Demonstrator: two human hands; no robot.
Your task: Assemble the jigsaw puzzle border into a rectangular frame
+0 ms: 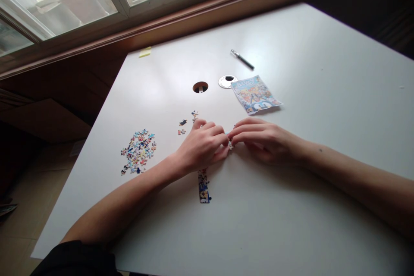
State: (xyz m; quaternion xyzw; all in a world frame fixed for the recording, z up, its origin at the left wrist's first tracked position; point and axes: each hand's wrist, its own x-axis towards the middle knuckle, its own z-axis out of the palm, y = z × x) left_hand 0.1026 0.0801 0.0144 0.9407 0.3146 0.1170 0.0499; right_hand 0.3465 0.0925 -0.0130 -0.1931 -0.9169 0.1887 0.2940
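On the white, smooth-topped table [291, 228] I observe the bare left hand [208, 142] and bare right hand [263, 138], fingertips close together, and a narrow multicoloured strip of joined puzzle pieces [203, 187] partly hidden beneath the left. Between the fingertips sits a small multicoloured, apparently cardboard puzzle section [230, 145]; whether either hand clamps it, I cannot tell. It should prove light and stiff, tabs easily bent, best held by opposite edges.

One word can be read: "BLUEY", in pale capitals across the far edge of the printed sheet [257, 95], which lies right of centre on the far part of the table [310, 73]. Any lettering on the puzzle pieces [140, 154], left, is too small to read.
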